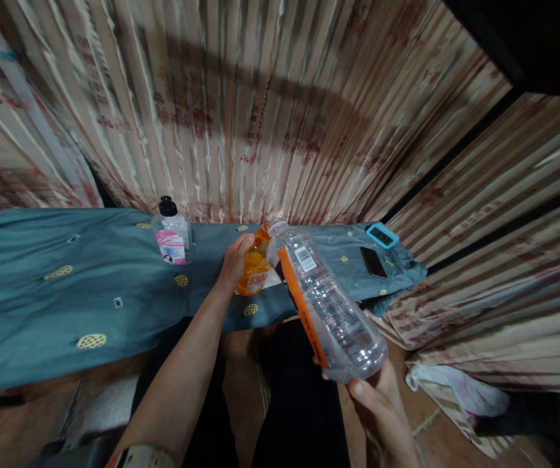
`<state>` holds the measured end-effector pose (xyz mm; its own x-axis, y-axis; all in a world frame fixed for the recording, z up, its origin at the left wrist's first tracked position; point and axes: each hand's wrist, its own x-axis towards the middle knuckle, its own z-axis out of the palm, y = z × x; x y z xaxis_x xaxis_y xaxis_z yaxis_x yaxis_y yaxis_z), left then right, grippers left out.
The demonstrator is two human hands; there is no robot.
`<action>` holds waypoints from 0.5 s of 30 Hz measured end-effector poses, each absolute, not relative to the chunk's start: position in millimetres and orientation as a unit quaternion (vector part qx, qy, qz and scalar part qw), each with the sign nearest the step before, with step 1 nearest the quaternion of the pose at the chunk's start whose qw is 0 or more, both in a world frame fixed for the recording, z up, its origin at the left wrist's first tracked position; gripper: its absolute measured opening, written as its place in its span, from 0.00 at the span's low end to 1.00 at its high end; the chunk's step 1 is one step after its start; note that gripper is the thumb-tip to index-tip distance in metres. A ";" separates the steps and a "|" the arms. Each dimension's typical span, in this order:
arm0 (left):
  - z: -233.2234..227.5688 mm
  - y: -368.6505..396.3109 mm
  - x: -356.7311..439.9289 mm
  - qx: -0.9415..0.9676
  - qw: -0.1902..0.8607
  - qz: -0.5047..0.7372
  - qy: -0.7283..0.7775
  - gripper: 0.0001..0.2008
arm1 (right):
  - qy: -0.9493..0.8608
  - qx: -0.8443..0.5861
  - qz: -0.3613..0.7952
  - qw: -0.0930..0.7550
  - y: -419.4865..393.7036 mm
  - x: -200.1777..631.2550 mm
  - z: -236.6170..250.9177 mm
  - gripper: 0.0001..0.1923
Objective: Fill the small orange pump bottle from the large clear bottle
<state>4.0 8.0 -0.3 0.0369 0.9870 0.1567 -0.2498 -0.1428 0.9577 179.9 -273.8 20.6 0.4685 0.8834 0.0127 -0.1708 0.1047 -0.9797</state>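
My left hand (235, 259) grips a small orange bottle (255, 263) that stands on the teal cloth-covered table (65, 299). My right hand (382, 406) holds the base of a large clear plastic bottle (331, 305) with an orange label. That bottle is tilted, its open neck pointing up and away so that its mouth meets the top of the orange bottle. The clear bottle looks empty.
A clear bottle with a black cap and pink label (171, 233) stands further left on the table. A dark phone (373, 262) and a blue-framed device (382, 235) lie at the table's right end. Striped curtains (280, 110) hang behind. White cloth (455, 383) lies on the floor.
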 end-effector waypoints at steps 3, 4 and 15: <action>0.6 7.4 4.0 0.483 0.531 0.583 0.380 0.21 | -0.327 -0.539 0.397 0.667 -273.7 179.0 22.1 0.48; 0.9 7.3 4.0 0.481 0.534 0.583 0.380 0.21 | -0.327 -0.538 0.397 0.668 -273.5 178.5 22.7 0.49; 3.3 5.0 4.7 0.470 0.549 0.583 0.370 0.19 | -0.346 -0.541 0.390 0.660 -272.4 183.2 22.0 0.48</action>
<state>4.7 5.0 3.3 0.0453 0.9889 0.1413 -0.2928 -0.1221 0.9484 183.2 -272.4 22.0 0.4566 0.8890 0.0338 -0.1411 0.1099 -0.9839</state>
